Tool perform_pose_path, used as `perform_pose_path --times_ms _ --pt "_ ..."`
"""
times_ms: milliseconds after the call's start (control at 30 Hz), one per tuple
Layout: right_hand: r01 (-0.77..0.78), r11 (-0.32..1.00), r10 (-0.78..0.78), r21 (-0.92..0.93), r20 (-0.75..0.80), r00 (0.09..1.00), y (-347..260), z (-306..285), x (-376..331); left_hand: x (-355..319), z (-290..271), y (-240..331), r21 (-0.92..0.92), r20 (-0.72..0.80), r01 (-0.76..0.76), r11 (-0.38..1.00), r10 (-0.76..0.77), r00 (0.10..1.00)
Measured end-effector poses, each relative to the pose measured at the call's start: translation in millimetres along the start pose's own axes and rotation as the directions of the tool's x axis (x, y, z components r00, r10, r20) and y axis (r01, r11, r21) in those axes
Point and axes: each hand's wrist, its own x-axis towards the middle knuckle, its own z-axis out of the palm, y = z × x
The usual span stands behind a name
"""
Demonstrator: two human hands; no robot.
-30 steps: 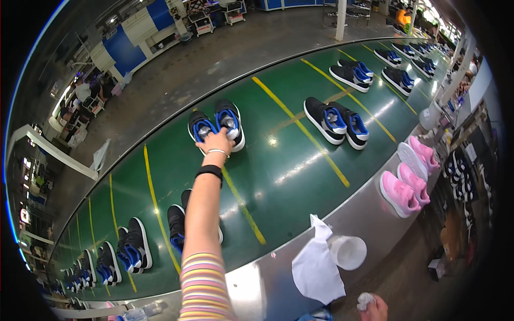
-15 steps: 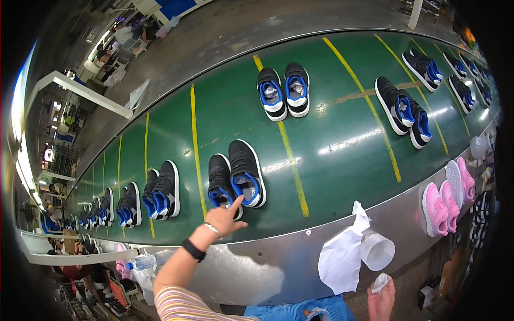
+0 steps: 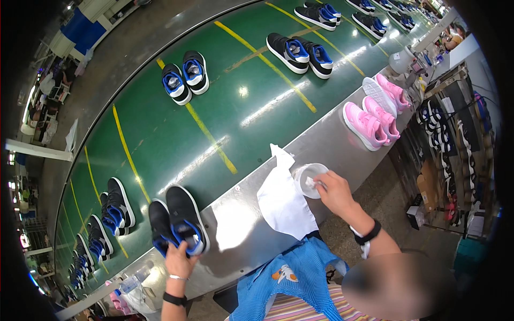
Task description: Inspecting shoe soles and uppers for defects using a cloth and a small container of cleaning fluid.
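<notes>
My left hand (image 3: 179, 258) grips the heels of a pair of black shoes with blue trim (image 3: 176, 224) at the near edge of the green conveyor belt (image 3: 225, 117). My right hand (image 3: 334, 191) pinches a small white wad (image 3: 311, 183) over a white cup (image 3: 308, 174) on the steel ledge (image 3: 235, 224). A white cloth (image 3: 281, 200) lies on the ledge just left of the cup. Both wrists wear black bands.
More black and blue pairs ride the belt: one far (image 3: 184, 77), one to the right (image 3: 300, 52), several at left (image 3: 115, 206). Pink shoes (image 3: 375, 115) lie on the ledge to the right. A blue apron (image 3: 284, 278) hangs below me. Shelving stands at right.
My left hand pulled back from a far pair on the belt and closed on the near pair. My right hand rose to the cup. The view swung down and to the right.
</notes>
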Motion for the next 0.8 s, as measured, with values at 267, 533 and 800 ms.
perform_pose_path --times_ms 267,533,800 --pt "0.158 0.882 -0.059 -0.444 0.229 0.972 28.6 49.7 29.7 -103.8 36.6 68.1 0.072 -0.097 0.155 0.985 -0.148 0.984" --pt "0.194 0.885 -0.085 -0.424 0.262 0.961 19.1 30.1 26.6 -69.1 76.9 52.9 0.125 -0.004 0.179 0.976 -0.180 0.984" --pt "0.261 0.907 -0.229 -0.331 0.134 0.964 26.1 18.1 17.3 -104.9 79.5 77.3 -0.745 0.016 0.268 0.611 -0.385 0.923"
